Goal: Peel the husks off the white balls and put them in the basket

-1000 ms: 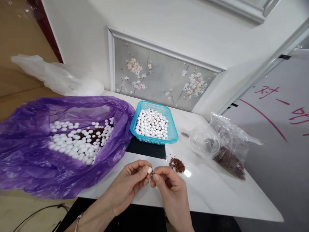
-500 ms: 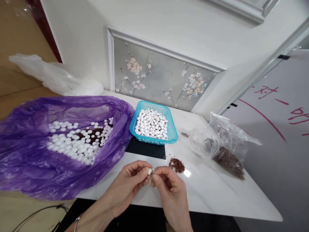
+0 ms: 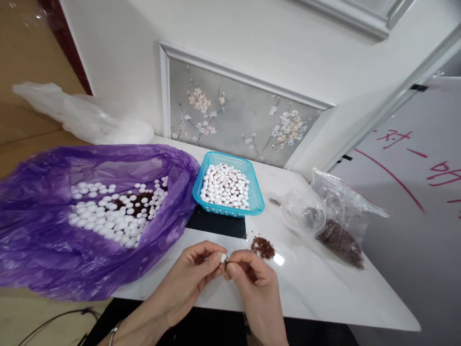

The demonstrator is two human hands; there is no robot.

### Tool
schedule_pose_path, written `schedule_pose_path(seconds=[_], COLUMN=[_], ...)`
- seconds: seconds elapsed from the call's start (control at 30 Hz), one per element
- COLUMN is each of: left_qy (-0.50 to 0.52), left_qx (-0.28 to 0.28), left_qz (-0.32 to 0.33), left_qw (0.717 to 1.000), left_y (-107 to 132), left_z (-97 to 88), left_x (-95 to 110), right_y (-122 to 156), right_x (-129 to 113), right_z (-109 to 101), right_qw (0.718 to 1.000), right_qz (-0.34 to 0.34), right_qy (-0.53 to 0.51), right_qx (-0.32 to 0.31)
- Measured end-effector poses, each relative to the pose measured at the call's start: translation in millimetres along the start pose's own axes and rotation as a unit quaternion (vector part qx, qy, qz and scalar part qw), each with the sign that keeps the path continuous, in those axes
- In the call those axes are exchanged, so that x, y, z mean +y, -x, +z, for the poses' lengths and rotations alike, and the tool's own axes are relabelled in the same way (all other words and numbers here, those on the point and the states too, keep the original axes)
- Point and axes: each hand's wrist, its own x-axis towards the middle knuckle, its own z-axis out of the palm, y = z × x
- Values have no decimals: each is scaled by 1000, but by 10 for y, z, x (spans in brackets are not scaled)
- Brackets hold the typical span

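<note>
Between the thumb and fingers of my left hand [image 3: 196, 269] is a small white ball [image 3: 224, 258], one of the same kind as those in the basket. My right hand [image 3: 254, 283] is pinched right beside it, its fingertips on a tiny dark brown piece at the ball's right side; the piece is mostly hidden. Just beyond my right hand lies a small heap of reddish-brown bits [image 3: 262, 247] on the white table [image 3: 306, 283]. Behind the hands stands a blue plastic basket [image 3: 257, 194] filled with white balls [image 3: 225, 185], with brown showing among them.
At left, an open purple plastic bag [image 3: 39, 230] holds many white balls and dark brown material. A clear plastic cup [image 3: 300, 211] and a clear bag of brown material [image 3: 342, 240] lie at right. White plastic film [image 3: 86, 115] rests by the wall. A whiteboard [image 3: 414, 202] rises at right.
Both hands stay almost in place, still together at the white ball. The ball and fingertips have shifted only slightly; the whole view has moved a little.
</note>
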Motion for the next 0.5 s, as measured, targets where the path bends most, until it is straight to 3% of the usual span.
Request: schedule_pose_path(seconds=[0.5], left_qy=[4], left_qx=[8], left_qz=[18], left_qw=[1000], left_y=[5], left_z=[3], left_x=[-12], right_y=[50], right_x=[62], right_z=[116], right_qw=[999], right_qz=[-42], right_qy=[31], right_qx=[7])
